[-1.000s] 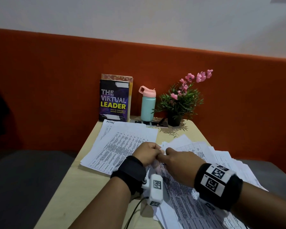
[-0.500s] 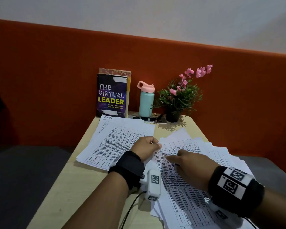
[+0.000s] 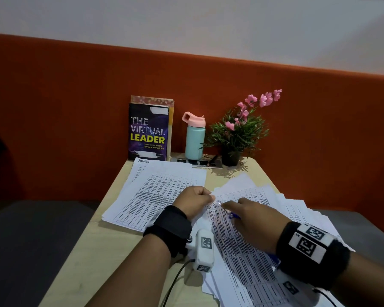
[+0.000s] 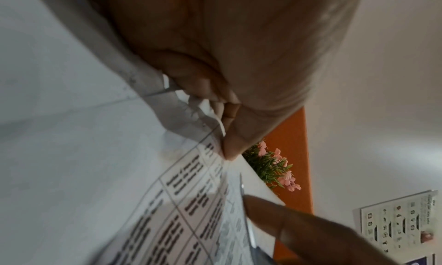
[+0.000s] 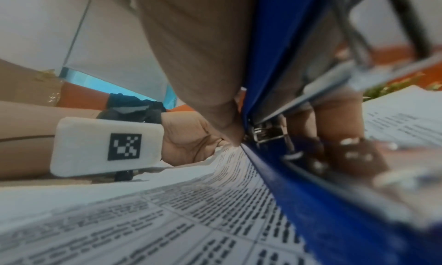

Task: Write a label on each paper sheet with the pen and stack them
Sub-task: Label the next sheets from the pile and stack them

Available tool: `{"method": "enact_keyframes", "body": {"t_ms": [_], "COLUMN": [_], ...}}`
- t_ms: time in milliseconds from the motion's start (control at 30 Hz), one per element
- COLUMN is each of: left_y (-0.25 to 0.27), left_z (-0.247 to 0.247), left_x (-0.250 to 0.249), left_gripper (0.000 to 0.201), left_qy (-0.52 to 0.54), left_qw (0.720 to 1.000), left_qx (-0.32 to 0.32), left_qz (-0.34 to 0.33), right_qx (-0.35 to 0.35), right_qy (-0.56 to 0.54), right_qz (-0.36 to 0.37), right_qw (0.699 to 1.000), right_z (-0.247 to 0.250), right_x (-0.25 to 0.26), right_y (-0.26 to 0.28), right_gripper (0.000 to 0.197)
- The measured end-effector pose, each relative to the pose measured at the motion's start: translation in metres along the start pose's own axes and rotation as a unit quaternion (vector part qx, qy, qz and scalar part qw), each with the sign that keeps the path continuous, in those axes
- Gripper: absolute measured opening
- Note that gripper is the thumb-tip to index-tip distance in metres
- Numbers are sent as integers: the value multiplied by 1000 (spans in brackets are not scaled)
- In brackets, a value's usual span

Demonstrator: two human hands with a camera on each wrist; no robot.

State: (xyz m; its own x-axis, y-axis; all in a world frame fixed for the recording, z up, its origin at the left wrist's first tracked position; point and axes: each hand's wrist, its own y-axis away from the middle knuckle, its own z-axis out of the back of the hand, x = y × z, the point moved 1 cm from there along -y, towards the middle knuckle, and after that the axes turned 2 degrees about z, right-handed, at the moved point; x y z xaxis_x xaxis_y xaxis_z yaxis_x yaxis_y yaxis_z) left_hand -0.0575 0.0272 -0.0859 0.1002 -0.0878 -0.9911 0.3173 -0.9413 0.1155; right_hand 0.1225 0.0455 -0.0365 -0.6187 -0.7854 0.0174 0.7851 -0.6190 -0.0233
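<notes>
Your right hand has drawn back from your left hand onto the loose sheets, fingers curled around the pen; the left pinches the top sheet's corner (labelled stack lies left), so labelling probably comes next.

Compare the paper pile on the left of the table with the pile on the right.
The left pile lies fairly squared up; the right pile is fanned out, edges splayed.
The left pile's top sheet bears a handwritten label at its far corner; none shows on the right pile.
No hand holds the left pile; on the right pile the left hand pinches a sheet's edge and the right hand rests with the pen.
Both hold printed tables.
</notes>
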Motion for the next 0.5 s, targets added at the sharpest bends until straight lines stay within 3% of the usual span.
{"method": "enact_keyframes", "body": {"t_ms": [67,167,267,400,500], "left_y": [2,3,5,6,5], "left_z": [1,4,7,8,6], "left_x": [-3,-6,-7,-5,-5], "left_gripper": [12,30,42,31,22], "left_qy": [-7,-111,-146,-213,-203], "left_qw": [1000,994,987,973,975], "left_qx": [-3,21,60,63,57], "left_qz": [7,-8,-22,-57,-66], "right_qx": [3,14,13,17,18], "right_qy": [-32,-83,-108,-121,-124], "right_qz": [-23,-48,-63,-71,-70], "right_qw": [999,995,992,990,990], "right_z": [0,0,-1,-3,-4], "right_x": [-7,-16,-22,-24,-24], "right_y": [1,-1,-2,-3,-4], "right_gripper": [39,38,40,40,40]}}
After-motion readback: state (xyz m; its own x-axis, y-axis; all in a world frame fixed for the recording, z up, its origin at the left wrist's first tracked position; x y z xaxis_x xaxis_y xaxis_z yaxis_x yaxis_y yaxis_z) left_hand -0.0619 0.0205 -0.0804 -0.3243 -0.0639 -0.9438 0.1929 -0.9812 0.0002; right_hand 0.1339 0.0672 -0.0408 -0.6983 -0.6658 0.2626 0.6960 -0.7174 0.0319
